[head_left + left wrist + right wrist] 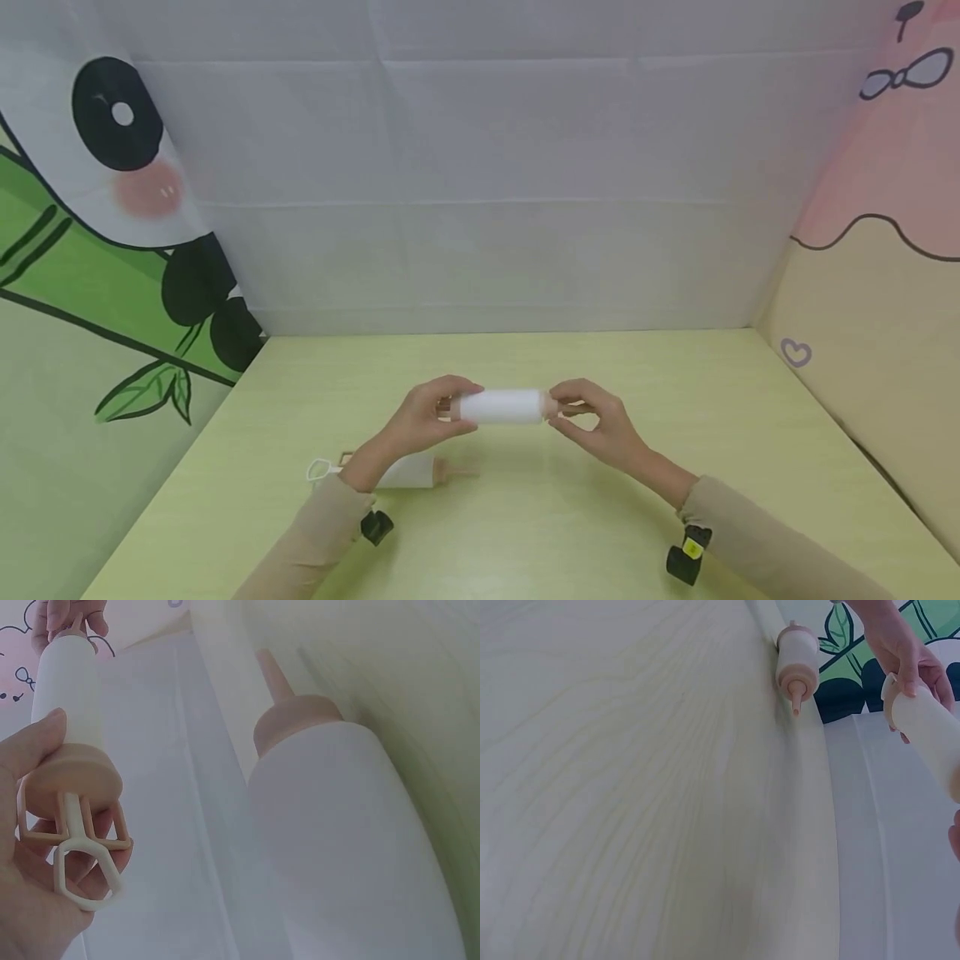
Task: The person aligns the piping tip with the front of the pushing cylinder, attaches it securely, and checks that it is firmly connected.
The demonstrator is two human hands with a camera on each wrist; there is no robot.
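Note:
Both hands hold a white icing syringe [500, 406] level above the table. My left hand [423, 417] grips its handle end. In the left wrist view, the peach end cap [75, 780] has square finger loops, and a white ring handle [88, 874] sticks out behind it. My right hand [603, 421] pinches the peach nozzle end between thumb and fingers. A second, similar syringe [408, 472] lies on the table under my left forearm, its nozzle [459, 471] to the right. That wrist hides part of its barrel.
The pale wood-grain table [570, 533] spreads out below the hands. A white cloth wall [495, 200] closes off the back. Panels with cartoon drawings stand at the left [90, 333] and right [877, 333]. Each wrist carries a small black camera.

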